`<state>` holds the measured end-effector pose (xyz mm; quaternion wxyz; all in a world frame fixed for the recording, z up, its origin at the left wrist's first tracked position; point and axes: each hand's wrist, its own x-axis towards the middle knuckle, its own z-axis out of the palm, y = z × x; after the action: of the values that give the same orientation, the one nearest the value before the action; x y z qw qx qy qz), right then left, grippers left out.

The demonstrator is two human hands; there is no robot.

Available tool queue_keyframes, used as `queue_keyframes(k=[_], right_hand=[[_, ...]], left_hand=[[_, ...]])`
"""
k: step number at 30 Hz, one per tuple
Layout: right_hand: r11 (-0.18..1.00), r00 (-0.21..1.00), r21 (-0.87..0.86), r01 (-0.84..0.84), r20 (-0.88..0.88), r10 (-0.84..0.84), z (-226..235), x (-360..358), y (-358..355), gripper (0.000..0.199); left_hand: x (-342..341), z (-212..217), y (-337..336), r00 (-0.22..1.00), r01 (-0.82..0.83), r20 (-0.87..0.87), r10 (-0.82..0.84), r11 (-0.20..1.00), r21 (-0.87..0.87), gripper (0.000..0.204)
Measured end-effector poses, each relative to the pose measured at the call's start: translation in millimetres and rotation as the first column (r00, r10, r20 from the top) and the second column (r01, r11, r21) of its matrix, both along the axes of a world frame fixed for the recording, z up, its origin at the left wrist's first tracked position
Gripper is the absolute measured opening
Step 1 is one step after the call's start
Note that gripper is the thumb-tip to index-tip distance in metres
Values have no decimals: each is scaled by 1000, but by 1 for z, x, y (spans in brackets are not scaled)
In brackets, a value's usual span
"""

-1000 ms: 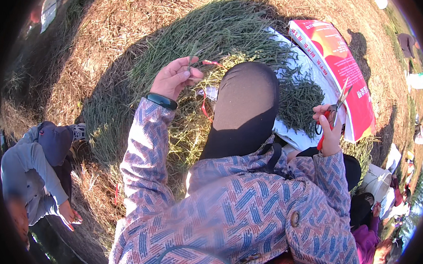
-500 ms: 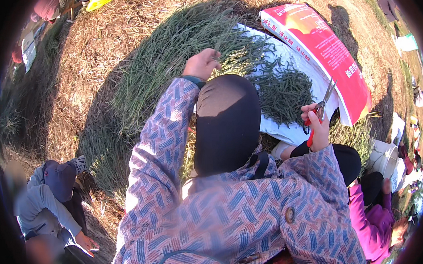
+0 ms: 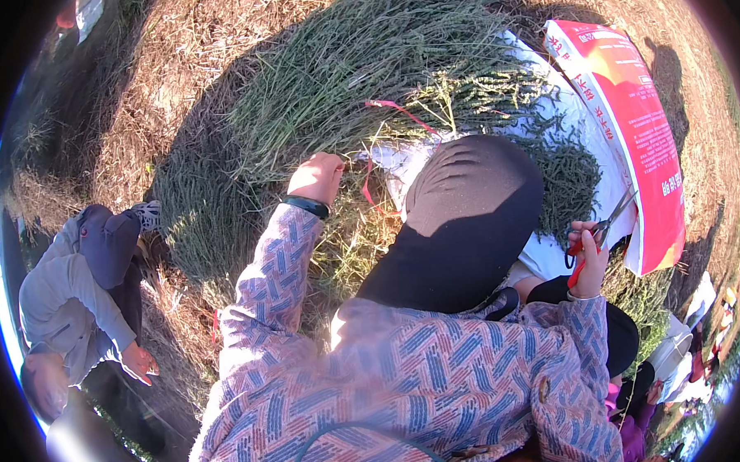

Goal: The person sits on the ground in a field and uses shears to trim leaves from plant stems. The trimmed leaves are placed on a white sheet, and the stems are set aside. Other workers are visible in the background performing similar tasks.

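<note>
My right hand is closed around the red handles of a pair of scissors. Their metal blades point up and away, close to a red and white printed sack. My left hand is curled closed beside a large heap of long green cut stems; whatever its fingers hold is hidden. Between the heap and my knee lie a pink ribbon and a patch of white sheet. A pile of short green sprigs rests on the white sheet, left of the scissors.
My black-clad knee rises between both hands and covers part of the sheet. Dry straw covers the ground. A person in grey crouches at the left; another in purple is at the lower right.
The view has shifted, so the sack and sprigs appear further right. My left hand has drawn back from beyond my knee to its left side. The pink ribbon has come into sight.
</note>
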<state>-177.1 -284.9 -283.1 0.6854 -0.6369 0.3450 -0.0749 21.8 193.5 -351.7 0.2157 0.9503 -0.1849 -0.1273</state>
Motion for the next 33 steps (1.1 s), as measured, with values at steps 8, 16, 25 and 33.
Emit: queue_keyframes(k=[8,16,25,33], right_hand=[[984,991,-120,-128,-62,121,4,10,17,20],[982,984,-157,-104,-159,79,10,3,30,20],[973,975,-167,-161,-179,130,0,14,32,19],[978,974,-152,-140,-198,109,-1,12,35,19]], left_hand=[[80,-40,32,865,-434,298,403,900,44,32],[136,-93,36,957,-279,91,274,959,41,40],[145,-74,69,925,-354,-232,301,905,-236,28],[147,-28,24,951,-308,17,308,945,106,25]])
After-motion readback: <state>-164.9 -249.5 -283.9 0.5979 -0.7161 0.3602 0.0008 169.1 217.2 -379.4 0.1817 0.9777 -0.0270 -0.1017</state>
